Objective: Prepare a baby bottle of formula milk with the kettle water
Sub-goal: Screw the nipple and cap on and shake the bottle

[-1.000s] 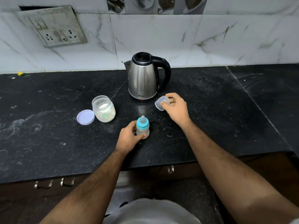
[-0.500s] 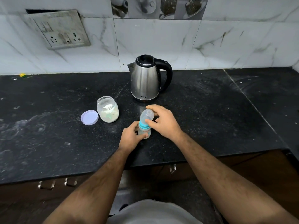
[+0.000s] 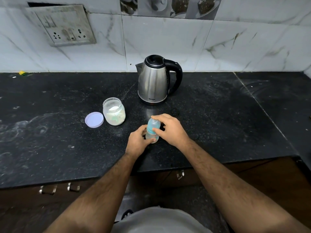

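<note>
Baby bottle point(image 3: 152, 132) stands upright on the black counter point(image 3: 50, 140), near-centre, just in front of the steel kettle point(image 3: 154, 81). Left hand point(image 3: 138, 142) wraps its lower body, thumb & fingers curled round it. Right hand point(image 3: 170, 130) sits on the clear cap point(image 3: 153, 122) over the teat, fingertips pinching cap & blue collar. To the left: open jar of white powder point(image 3: 114, 111) w/ its lilac lid point(image 3: 94, 119) lying flat just beside it. Wall socket plate point(image 3: 64, 26) far left on the tiles.
</note>
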